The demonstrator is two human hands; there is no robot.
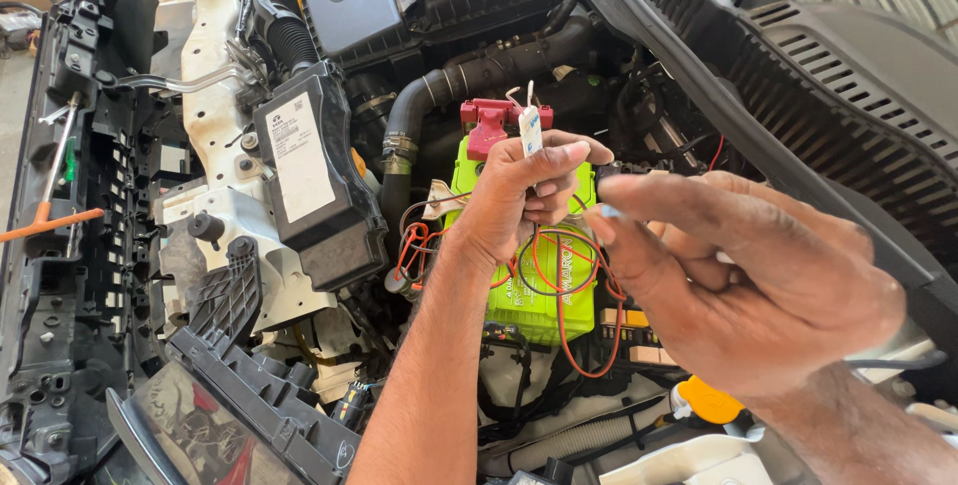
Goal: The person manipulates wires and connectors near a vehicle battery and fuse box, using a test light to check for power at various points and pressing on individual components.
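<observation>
Two hands over green battery (539, 300), left fingers (559, 158) pinching white tag (531, 131)

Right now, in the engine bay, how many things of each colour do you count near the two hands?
Green: 1, the battery
Red: 1, the terminal cover
White: 1, the small tag held by the left hand
Yellow: 1, the cap
Total: 4

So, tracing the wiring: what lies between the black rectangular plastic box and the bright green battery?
In the head view, a black ribbed hose and red wires.
</observation>
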